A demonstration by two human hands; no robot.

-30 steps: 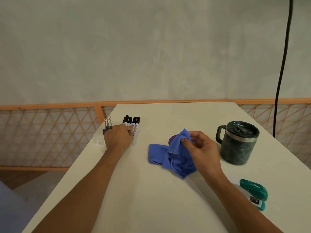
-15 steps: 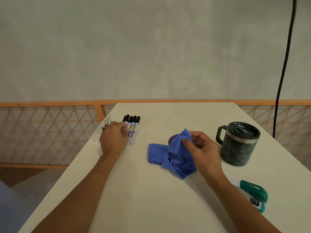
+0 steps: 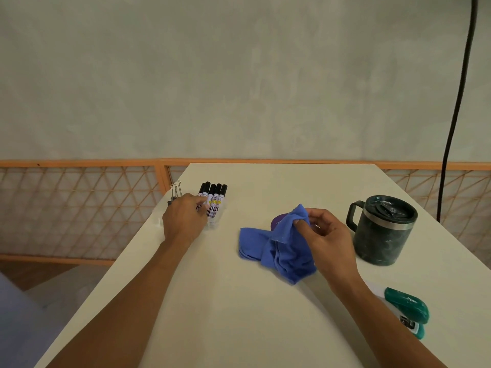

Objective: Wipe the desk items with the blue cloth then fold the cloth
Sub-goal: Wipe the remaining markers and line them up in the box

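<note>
A blue cloth [image 3: 279, 248] lies bunched on the white desk [image 3: 239, 314], one corner lifted. My right hand [image 3: 326, 235] pinches that raised corner between thumb and fingers. A purple round object [image 3: 279, 221] shows partly behind the cloth. A pack of several black-capped markers [image 3: 214, 200] lies at the desk's left side, and my left hand [image 3: 184, 219] is closed around its near end. Binder clips [image 3: 175, 193] sit just left of that hand.
A dark green lidded mug [image 3: 382, 229] stands right of the cloth. A teal stapler [image 3: 407, 312] lies near the right front edge. An orange lattice railing [image 3: 79, 208] runs behind the desk, and a black cable [image 3: 457, 102] hangs at the right.
My left hand has shifted slightly left on the marker pack and the pack has moved a little with it. The right hand still holds the cloth corner in the same spot.
</note>
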